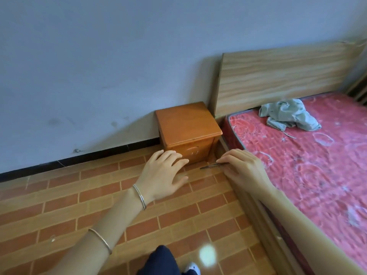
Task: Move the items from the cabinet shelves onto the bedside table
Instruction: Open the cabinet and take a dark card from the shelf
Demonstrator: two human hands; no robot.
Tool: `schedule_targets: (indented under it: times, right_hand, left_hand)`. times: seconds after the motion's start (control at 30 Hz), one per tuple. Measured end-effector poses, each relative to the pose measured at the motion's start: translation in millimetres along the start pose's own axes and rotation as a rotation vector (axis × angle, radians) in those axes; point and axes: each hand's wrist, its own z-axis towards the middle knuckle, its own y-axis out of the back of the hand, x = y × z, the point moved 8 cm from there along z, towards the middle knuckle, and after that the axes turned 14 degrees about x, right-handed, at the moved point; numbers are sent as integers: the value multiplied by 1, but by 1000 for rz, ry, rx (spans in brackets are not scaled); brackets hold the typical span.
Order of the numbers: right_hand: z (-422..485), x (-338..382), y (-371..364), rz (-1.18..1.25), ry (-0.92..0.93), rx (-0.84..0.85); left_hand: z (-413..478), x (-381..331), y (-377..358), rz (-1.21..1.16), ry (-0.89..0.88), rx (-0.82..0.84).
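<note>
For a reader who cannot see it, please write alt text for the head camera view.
Two bare hands reach toward an orange wooden bedside table; the right hand pinches a thin dark metal tool, the left hand is open. A red mattress lies to the right.

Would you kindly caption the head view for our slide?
Right hand carries a thin metal tool toward the orange bedside table; left hand reaches alongside, open.

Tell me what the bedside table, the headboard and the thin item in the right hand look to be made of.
Bedside table: seemingly wood, orange-brown with a glossy varnish; its top catches the light. Headboard: pale wood or wood-look laminate, matte, with wavy grain lines. Thin item pinched in the right hand: probably metal, dark grey and slim; too small to be sure.
</note>
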Motion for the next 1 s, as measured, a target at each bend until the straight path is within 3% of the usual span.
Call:
schedule_targets:
  times: [0.2, 0.67, 1.0]
  right_hand:
    - [58, -56, -48, 55, 25, 124]
    - [286, -190, -100, -29, 143, 217]
    - [397, -295, -211, 87, 158, 403]
  left_hand:
    - [49, 50, -21, -20, 56, 16]
    - [231, 230, -28, -64, 188, 43]
    - [323, 314, -96, -133, 365, 175]
